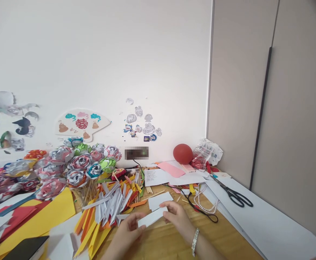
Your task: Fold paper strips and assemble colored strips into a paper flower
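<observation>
A narrow strip of white paper (153, 217) is held level between my two hands over the wooden table. My left hand (131, 229) pinches its left end between thumb and fingers. At the other end, the thumb and forefinger of my right hand (177, 216) grip it; a shiny bracelet (195, 242) circles that wrist. Just behind the strip lies another white paper piece (160, 200) on the table. To the left of my left hand spreads a heap of folded paper strips, white ones (113, 202) over orange and yellow ones (91, 234).
Paper flowers (79, 164) crowd the back left. Coloured sheets (49, 220) and a black phone (26, 248) lie at front left. Scissors (232, 193) rest on large white sheets (271, 220) at right. A bead string (210, 206), black cord (201, 211) and red balloon (183, 154) are behind.
</observation>
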Tool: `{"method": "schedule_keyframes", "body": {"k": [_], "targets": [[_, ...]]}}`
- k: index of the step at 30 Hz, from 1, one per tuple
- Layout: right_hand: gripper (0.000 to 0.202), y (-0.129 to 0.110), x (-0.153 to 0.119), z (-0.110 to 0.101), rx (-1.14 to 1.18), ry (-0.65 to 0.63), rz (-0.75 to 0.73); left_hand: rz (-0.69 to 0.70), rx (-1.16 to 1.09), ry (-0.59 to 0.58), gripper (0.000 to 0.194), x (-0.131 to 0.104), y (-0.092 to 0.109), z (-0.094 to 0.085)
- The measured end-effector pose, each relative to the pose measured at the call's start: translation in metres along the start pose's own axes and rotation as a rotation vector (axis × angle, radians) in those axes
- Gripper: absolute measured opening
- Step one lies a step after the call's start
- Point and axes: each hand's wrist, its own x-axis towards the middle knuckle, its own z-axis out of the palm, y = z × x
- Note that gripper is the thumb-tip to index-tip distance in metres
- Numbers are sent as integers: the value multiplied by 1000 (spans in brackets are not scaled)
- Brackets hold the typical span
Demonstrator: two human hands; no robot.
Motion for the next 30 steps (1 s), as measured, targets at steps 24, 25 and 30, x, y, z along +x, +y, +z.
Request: {"method": "schedule_keyframes", "body": {"k": [24, 25, 30], "targets": [[12, 20, -9, 18, -346, -215, -54, 15, 489, -218, 36, -18, -5, 21], [10, 19, -10, 19, -373, -208, -66, 41, 516, -210, 34, -19, -2, 22], [8, 15, -12, 21, -480, -169, -110, 177, 674, -170, 29, -22, 8, 25]]}}
